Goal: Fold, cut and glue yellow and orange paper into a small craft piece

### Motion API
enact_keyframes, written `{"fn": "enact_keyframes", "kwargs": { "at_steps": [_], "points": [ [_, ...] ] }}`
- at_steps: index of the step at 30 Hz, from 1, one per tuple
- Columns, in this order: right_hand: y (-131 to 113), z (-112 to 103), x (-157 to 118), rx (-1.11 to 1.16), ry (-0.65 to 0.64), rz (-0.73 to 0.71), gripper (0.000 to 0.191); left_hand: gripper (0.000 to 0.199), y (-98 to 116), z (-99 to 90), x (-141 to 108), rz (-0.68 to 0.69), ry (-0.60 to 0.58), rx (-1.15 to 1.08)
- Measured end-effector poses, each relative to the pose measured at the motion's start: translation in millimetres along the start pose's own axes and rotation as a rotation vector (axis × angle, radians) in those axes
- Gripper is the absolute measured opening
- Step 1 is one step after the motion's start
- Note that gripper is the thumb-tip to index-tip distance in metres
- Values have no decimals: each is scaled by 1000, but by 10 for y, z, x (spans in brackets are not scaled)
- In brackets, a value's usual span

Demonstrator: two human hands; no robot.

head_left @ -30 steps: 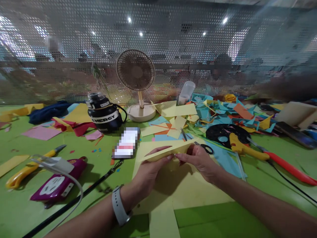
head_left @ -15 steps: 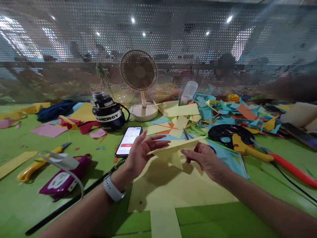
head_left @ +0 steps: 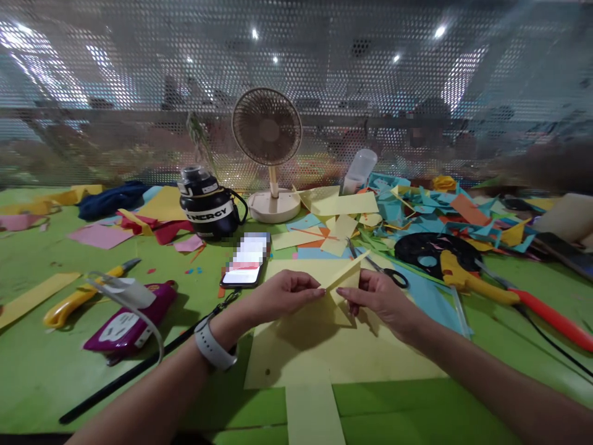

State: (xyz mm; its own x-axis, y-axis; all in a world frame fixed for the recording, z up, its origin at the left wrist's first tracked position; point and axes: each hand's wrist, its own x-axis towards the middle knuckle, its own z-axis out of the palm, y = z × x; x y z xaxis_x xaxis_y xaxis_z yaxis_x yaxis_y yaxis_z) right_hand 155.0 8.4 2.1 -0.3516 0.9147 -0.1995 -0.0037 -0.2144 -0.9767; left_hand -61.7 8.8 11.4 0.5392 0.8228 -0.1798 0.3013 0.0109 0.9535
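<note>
A folded piece of pale yellow paper [head_left: 343,277] is held up between my hands. My left hand [head_left: 288,295] pinches its left side between thumb and fingers. On the other side, my right hand [head_left: 382,301] grips it with thumb and fingertips. Beneath both hands a large pale yellow sheet [head_left: 352,355] lies on the green table, with shadows falling across it. A yellow paper strip [head_left: 314,414] runs from that sheet toward me. Just beyond my right hand rest black-handled scissors [head_left: 393,276], partly behind the paper.
Left of my hands are a phone [head_left: 245,259], a purple pouch-like item [head_left: 132,321] and a yellow-handled cutter [head_left: 78,300]. Behind stand a black bottle [head_left: 206,207] and a fan [head_left: 273,207]. A yellow-and-orange glue gun [head_left: 477,287] lies right, near heaped coloured paper [head_left: 430,210].
My left hand has gone from spread fingers beside the paper to a pinch on it, closer to my right hand. The folded paper has tilted. The view has shifted slightly.
</note>
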Motion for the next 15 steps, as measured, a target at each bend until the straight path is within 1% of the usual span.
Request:
{"fn": "enact_keyframes", "kwargs": {
  "at_steps": [4,10,15],
  "points": [
    [-15,21,-12,3,-14,9,36,34,-22,10,10,3,-27,-135],
    [-31,20,-17,20,-34,0,35,33,0,60,-19,-116,-36,-407],
    [-64,29,-23,13,-32,11,37,31,9,73,-19,-142,-37,-483]
  ]
}}
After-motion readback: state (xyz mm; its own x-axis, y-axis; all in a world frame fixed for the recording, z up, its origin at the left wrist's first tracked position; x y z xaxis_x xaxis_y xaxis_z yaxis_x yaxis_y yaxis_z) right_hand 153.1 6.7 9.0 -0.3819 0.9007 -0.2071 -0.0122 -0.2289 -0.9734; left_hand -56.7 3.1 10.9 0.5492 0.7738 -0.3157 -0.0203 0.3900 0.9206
